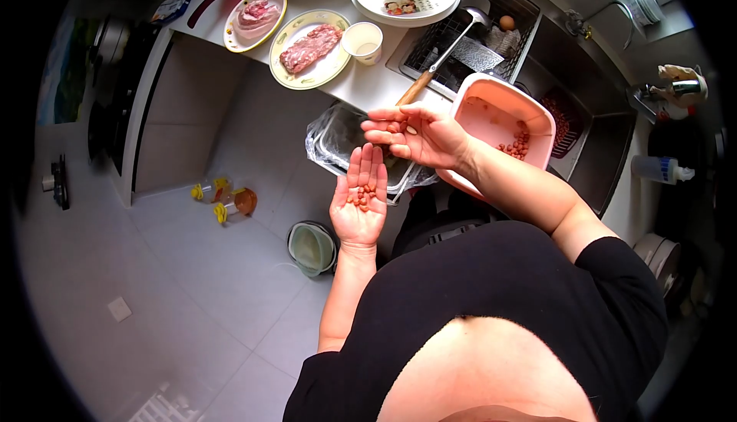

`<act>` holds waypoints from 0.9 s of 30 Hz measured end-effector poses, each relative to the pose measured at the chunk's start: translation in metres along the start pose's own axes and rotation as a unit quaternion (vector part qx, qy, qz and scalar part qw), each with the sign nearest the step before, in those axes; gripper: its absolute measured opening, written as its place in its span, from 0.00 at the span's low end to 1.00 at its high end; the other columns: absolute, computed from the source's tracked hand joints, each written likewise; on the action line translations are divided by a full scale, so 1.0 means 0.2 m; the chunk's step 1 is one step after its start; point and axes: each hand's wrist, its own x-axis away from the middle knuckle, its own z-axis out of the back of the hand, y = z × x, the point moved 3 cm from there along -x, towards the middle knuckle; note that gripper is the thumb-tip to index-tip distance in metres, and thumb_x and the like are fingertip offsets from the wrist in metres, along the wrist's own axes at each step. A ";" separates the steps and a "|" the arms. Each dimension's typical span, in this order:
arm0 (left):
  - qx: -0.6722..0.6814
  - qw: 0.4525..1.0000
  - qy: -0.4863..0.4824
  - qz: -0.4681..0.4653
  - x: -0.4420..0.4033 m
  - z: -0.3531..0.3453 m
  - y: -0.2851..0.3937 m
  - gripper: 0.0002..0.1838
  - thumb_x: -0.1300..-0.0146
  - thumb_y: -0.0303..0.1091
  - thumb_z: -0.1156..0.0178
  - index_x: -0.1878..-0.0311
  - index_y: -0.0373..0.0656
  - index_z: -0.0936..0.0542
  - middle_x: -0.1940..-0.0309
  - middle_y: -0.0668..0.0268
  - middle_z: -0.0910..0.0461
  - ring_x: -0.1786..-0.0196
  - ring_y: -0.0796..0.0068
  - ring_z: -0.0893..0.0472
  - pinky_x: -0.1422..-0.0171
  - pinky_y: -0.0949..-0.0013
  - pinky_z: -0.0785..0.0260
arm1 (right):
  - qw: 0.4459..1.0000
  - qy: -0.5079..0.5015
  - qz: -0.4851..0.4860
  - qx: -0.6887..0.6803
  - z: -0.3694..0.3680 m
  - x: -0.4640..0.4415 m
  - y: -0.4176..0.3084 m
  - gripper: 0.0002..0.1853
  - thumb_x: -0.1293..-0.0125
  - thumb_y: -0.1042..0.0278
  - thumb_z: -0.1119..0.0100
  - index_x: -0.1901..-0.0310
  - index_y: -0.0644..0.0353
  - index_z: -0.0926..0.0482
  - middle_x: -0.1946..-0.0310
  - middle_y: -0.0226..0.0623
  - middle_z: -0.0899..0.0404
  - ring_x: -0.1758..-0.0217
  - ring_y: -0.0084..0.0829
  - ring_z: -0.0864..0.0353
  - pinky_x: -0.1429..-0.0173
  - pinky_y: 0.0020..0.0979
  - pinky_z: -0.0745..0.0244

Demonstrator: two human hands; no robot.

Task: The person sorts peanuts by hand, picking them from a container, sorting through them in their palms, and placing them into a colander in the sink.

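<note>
My left hand (358,211) is palm up with its fingers stretched out, holding several reddish-brown peanuts (362,197) on the palm and finger bases. Just above it and to the right, my right hand (422,134) is also turned palm up, its fingers slightly curled and pointing left. A few reddish peanuts (395,127) and one pale piece (412,130) lie in it. Below my hands is a bin lined with clear plastic (330,134), partly hidden by them. Beside my right forearm stands a pink basin (503,103) with more reddish peanuts (516,145) at its bottom.
Plates of raw meat (311,47) and a white cup (362,42) stand on the counter. A ladle (453,49) lies across the dish rack beside the sink (606,145). More peanuts sit in a dark basket (564,126). Bottles (234,203) and a bucket (312,248) are on the floor.
</note>
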 end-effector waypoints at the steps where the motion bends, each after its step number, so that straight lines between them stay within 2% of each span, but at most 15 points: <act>1: 0.009 1.000 -0.002 -0.001 0.00 0.00 0.00 0.25 0.27 0.36 0.62 0.32 0.31 0.41 0.30 0.51 0.44 0.25 0.60 0.48 0.22 0.58 0.54 | 0.998 -0.049 -0.006 -0.041 -0.01 0.01 -0.01 0.27 0.35 0.67 0.62 0.36 0.73 0.39 0.37 0.58 0.37 0.31 0.46 0.38 0.30 0.43 0.37; 4: -0.011 1.000 0.014 -0.010 -0.01 0.01 -0.01 0.25 0.28 0.38 0.59 0.32 0.33 0.40 0.30 0.52 0.42 0.26 0.60 0.46 0.22 0.58 0.53 | 0.995 -0.076 -0.002 -0.058 -0.05 0.08 -0.02 0.28 0.35 0.67 0.63 0.36 0.76 0.41 0.35 0.60 0.41 0.30 0.49 0.41 0.28 0.43 0.40; 6: -0.014 1.000 0.020 -0.008 -0.02 0.00 -0.02 0.25 0.28 0.37 0.60 0.32 0.33 0.40 0.30 0.51 0.43 0.26 0.59 0.46 0.22 0.58 0.53 | 0.992 -0.093 -0.005 -0.089 -0.05 0.11 -0.03 0.27 0.34 0.71 0.60 0.36 0.78 0.43 0.34 0.62 0.44 0.29 0.50 0.43 0.27 0.42 0.42; 8: 0.007 1.000 0.012 0.005 -0.03 -0.01 -0.05 0.25 0.28 0.37 0.60 0.32 0.33 0.40 0.30 0.51 0.43 0.26 0.59 0.47 0.22 0.58 0.53 | 0.997 -0.066 0.040 -0.022 -0.02 0.13 -0.05 0.26 0.35 0.77 0.56 0.36 0.78 0.44 0.36 0.62 0.42 0.29 0.50 0.42 0.26 0.42 0.42; 9: 0.006 1.000 0.012 0.009 -0.04 -0.02 -0.06 0.25 0.28 0.37 0.60 0.32 0.33 0.40 0.30 0.51 0.43 0.26 0.59 0.47 0.22 0.58 0.53 | 0.996 -0.069 0.032 -0.053 -0.01 0.16 -0.06 0.25 0.33 0.80 0.54 0.36 0.77 0.43 0.38 0.60 0.37 0.32 0.47 0.36 0.30 0.37 0.35; 12: 0.006 1.000 0.007 0.030 -0.06 -0.03 -0.10 0.25 0.28 0.37 0.60 0.32 0.33 0.41 0.30 0.52 0.43 0.25 0.59 0.48 0.22 0.57 0.53 | 0.996 -0.063 0.049 -0.034 0.05 0.23 -0.11 0.22 0.31 0.76 0.54 0.38 0.77 0.39 0.42 0.59 0.31 0.36 0.47 0.31 0.34 0.35 0.28; 13: 0.010 0.999 0.001 0.037 -0.07 -0.04 -0.12 0.25 0.28 0.35 0.61 0.32 0.33 0.41 0.29 0.54 0.44 0.25 0.60 0.49 0.22 0.57 0.54 | 0.997 -0.028 0.065 -0.009 0.04 0.28 -0.14 0.18 0.30 0.73 0.52 0.43 0.74 0.33 0.51 0.53 0.23 0.44 0.42 0.22 0.44 0.30 0.20; 14: 0.014 0.999 -0.004 0.045 -0.07 -0.05 -0.13 0.25 0.28 0.34 0.62 0.31 0.33 0.41 0.29 0.55 0.45 0.24 0.60 0.51 0.22 0.56 0.55 | 0.997 -0.025 0.073 -0.010 0.07 0.32 -0.16 0.18 0.30 0.73 0.52 0.43 0.74 0.33 0.51 0.53 0.23 0.44 0.42 0.22 0.44 0.30 0.20; 16: 0.002 0.999 -0.009 0.054 -0.09 -0.06 -0.16 0.25 0.28 0.33 0.61 0.31 0.34 0.42 0.28 0.55 0.45 0.24 0.61 0.52 0.22 0.56 0.55 | 0.994 0.026 0.104 0.028 0.12 0.42 -0.21 0.14 0.30 0.70 0.50 0.49 0.70 0.28 0.59 0.44 0.20 0.58 0.30 0.16 0.60 0.21 0.18; 17: 0.003 0.998 -0.007 0.059 -0.10 -0.06 -0.18 0.25 0.28 0.33 0.62 0.31 0.34 0.42 0.28 0.55 0.45 0.24 0.60 0.52 0.22 0.56 0.55 | 0.976 0.153 0.130 0.084 0.12 0.48 -0.23 0.10 0.29 0.66 0.50 0.54 0.63 0.26 0.70 0.32 0.23 0.74 0.17 0.23 0.74 0.12 0.27; 19: 0.002 0.998 -0.004 0.065 -0.12 -0.07 -0.22 0.25 0.28 0.34 0.62 0.31 0.34 0.42 0.28 0.55 0.46 0.24 0.60 0.52 0.22 0.56 0.56 | 0.988 0.058 0.138 -0.029 0.16 0.62 -0.34 0.06 0.29 0.68 0.50 0.62 0.61 0.27 0.78 0.23 0.35 0.81 0.14 0.41 0.79 0.12 0.39; 21: 0.004 0.996 -0.012 0.083 -0.14 -0.10 -0.27 0.25 0.28 0.34 0.61 0.31 0.34 0.42 0.29 0.54 0.45 0.24 0.60 0.51 0.22 0.56 0.55 | 0.941 0.139 0.287 0.117 0.23 0.79 -0.49 0.08 0.29 0.64 0.50 0.62 0.59 0.28 0.76 0.24 0.34 0.80 0.13 0.40 0.79 0.11 0.40; 22: 0.007 0.995 -0.008 0.094 -0.15 -0.11 -0.29 0.25 0.28 0.35 0.61 0.31 0.33 0.42 0.29 0.53 0.46 0.24 0.59 0.51 0.22 0.56 0.56 | 0.905 0.250 0.334 0.080 0.28 0.88 -0.54 0.09 0.29 0.64 0.50 0.64 0.60 0.28 0.74 0.28 0.30 0.77 0.14 0.35 0.77 0.12 0.36; 24: -0.017 0.994 0.000 0.107 -0.17 -0.12 -0.35 0.26 0.28 0.36 0.60 0.31 0.33 0.42 0.28 0.52 0.47 0.24 0.59 0.52 0.21 0.57 0.56 | 0.901 0.250 0.353 0.025 0.57 1.06 -0.67 0.09 0.29 0.67 0.50 0.62 0.65 0.27 0.68 0.34 0.25 0.70 0.19 0.26 0.70 0.16 0.27; 27: -0.009 0.991 0.009 0.136 -0.20 -0.13 -0.43 0.27 0.28 0.39 0.57 0.32 0.33 0.42 0.29 0.51 0.46 0.25 0.58 0.51 0.21 0.57 0.56 | 0.845 0.384 0.372 0.028 0.92 1.27 -0.78 0.09 0.30 0.70 0.51 0.57 0.68 0.28 0.62 0.41 0.23 0.64 0.28 0.23 0.61 0.23 0.22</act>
